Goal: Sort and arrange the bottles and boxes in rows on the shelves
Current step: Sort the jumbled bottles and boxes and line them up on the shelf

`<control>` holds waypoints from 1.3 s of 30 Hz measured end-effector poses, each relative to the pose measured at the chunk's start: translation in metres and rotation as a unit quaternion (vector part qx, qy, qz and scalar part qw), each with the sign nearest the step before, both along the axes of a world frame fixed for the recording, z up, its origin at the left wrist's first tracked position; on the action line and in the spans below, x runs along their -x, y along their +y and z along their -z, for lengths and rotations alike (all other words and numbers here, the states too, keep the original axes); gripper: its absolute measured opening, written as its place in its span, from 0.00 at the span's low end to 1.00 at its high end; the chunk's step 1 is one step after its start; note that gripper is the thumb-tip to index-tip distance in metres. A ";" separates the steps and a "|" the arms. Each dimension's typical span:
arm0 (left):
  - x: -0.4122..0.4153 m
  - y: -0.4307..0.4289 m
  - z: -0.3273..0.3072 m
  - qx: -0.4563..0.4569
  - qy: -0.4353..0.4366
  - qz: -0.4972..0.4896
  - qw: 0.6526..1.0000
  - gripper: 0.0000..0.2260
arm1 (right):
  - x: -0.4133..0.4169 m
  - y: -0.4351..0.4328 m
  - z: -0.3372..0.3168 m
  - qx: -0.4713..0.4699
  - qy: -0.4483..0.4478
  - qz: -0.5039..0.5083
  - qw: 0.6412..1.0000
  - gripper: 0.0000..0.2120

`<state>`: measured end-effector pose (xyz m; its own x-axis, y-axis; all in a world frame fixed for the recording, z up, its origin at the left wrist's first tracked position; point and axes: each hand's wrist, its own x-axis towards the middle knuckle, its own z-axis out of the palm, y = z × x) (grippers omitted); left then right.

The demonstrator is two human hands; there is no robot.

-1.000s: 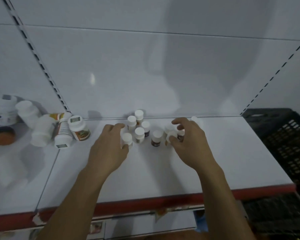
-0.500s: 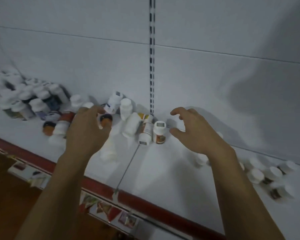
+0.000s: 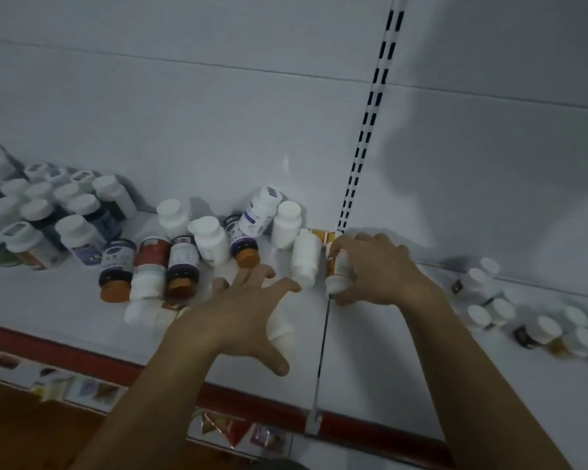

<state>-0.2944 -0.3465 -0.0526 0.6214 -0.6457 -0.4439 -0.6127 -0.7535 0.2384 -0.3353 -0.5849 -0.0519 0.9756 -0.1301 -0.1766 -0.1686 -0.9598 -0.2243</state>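
Grips a labelled bottle with the right hand, fingers curled round it. Finds it lying on its side on the shelf, near the seam and just beside a white bottle. Spreads the left hand wide, fingers straight and gripping nothing, over a capped bottle; cannot tell whether touching it.

Could knock the white bottle when lifting, being so close. Would probably set it rolling toward the red edge, being round and on its side. Could also push the capped bottle off the front with the left palm, lying as near to that edge as it does. Might disturb the heap with the left fingertips and start more rolling there.

Note on the left an upright group against the back wall, and on the right small jars, well apart from both hands. Note also a slotted rail behind the right hand. Must pass over the heap to reach the group.
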 end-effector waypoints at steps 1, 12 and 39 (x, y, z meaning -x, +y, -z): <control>-0.004 0.003 0.004 0.014 -0.002 0.033 0.999 0.43 | 0.000 0.003 -0.002 0.014 -0.006 0.011 1.000 0.33; -0.066 0.052 -0.017 0.138 0.085 0.035 0.986 0.09 | -0.020 0.067 -0.015 -0.174 -0.124 0.014 0.977 0.30; -0.149 0.073 -0.041 0.263 -0.162 0.010 0.951 0.16 | -0.037 0.097 0.020 -0.034 -0.080 0.203 0.975 0.25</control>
<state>-0.1451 -0.2737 -0.0113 0.6555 -0.7389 0.1557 -0.7313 -0.5698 0.3748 -0.2982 -0.4874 -0.0722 0.8624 -0.5041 -0.0469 -0.4884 -0.8040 -0.3391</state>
